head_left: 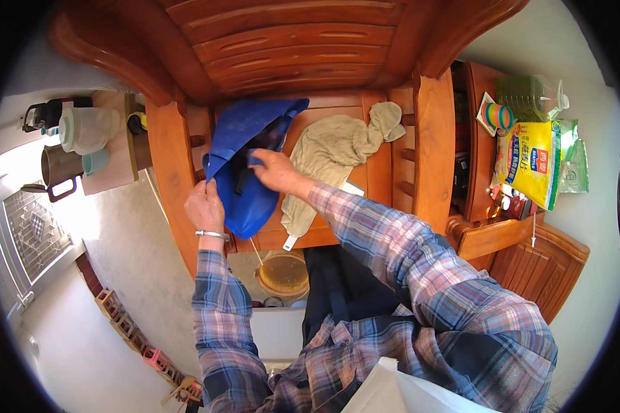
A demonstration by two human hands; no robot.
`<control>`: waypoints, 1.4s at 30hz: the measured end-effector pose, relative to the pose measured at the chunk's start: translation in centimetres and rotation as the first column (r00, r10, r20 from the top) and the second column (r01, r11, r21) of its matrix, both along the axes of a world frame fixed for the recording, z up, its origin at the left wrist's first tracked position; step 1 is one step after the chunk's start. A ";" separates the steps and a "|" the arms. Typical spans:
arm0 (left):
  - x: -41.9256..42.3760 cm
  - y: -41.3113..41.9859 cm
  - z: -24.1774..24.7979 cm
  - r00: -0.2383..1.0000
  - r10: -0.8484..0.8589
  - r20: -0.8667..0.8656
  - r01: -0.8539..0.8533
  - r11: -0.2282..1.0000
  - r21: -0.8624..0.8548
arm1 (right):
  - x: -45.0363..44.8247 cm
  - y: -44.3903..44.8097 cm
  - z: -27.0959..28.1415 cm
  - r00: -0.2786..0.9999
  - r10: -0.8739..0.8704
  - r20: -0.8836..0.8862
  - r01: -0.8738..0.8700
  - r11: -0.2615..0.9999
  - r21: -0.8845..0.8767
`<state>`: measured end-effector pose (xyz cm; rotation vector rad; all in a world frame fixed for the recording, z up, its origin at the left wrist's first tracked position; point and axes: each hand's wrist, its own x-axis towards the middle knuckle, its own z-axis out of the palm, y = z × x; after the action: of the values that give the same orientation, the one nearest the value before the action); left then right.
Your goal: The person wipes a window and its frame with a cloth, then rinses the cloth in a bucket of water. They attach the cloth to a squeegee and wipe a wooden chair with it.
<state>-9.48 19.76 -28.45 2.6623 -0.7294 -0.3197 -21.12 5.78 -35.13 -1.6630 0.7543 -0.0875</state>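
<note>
A blue bag [250, 209] rests with its mouth open on the seat of a wooden armchair [374, 180]. My left hand [205, 205], with a silver bangle at the wrist, pinches the bag's near left edge. At the mouth, my right hand [278, 173] has its fingers closed on a small blue piece [256, 159]; whether that belongs to the bag I cannot tell. Dark contents [263, 138] show inside, too shadowed to name. To the right of the bag, a crumpled beige cloth [323, 147] stretches across the seat, partly behind my right wrist.
The slatted chair back [294, 51] rises beyond the seat. On the left, a clear plastic container [90, 129] and a metal pot [57, 165] stand by a board. A yellow food packet [529, 160] and a large plastic bottle [527, 98] are on the right. A round bucket [284, 271] sits below.
</note>
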 end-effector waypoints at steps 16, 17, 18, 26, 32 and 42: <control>-7.2 14.2 -1.3 0.795 0.393 -0.462 -0.532 0.817 -0.221 | -3.3 13.5 6.3 0.792 0.601 0.102 -0.593 0.799 -0.105; -7.5 14.0 -0.8 0.763 0.428 -0.485 -0.589 0.769 -0.248 | -3.5 13.9 6.2 0.773 0.630 0.075 -0.619 0.774 -0.132; -7.4 13.9 0.2 0.715 0.466 -0.521 -0.628 0.756 -0.186 | -3.7 14.2 6.2 0.754 0.655 0.051 -0.642 0.750 -0.156; -7.2 8.4 2.7 0.960 0.106 -0.258 -0.049 0.975 0.218 | -3.5 15.6 4.0 0.675 0.697 0.241 -0.615 0.712 -0.339; -5.9 10.1 -0.1 0.980 0.032 -0.194 0.039 0.934 0.355 | -10.0 14.2 4.2 0.786 0.511 0.347 -0.468 0.859 -0.205; -8.8 15.7 0.2 0.988 0.117 0.105 -0.148 0.915 0.376 | -18.4 11.7 -9.3 0.688 -0.099 -0.719 0.176 0.984 0.034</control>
<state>-18.23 35.43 -28.30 3.0940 -0.5490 -0.3509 -39.56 17.44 -44.42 -1.5232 1.4543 0.5287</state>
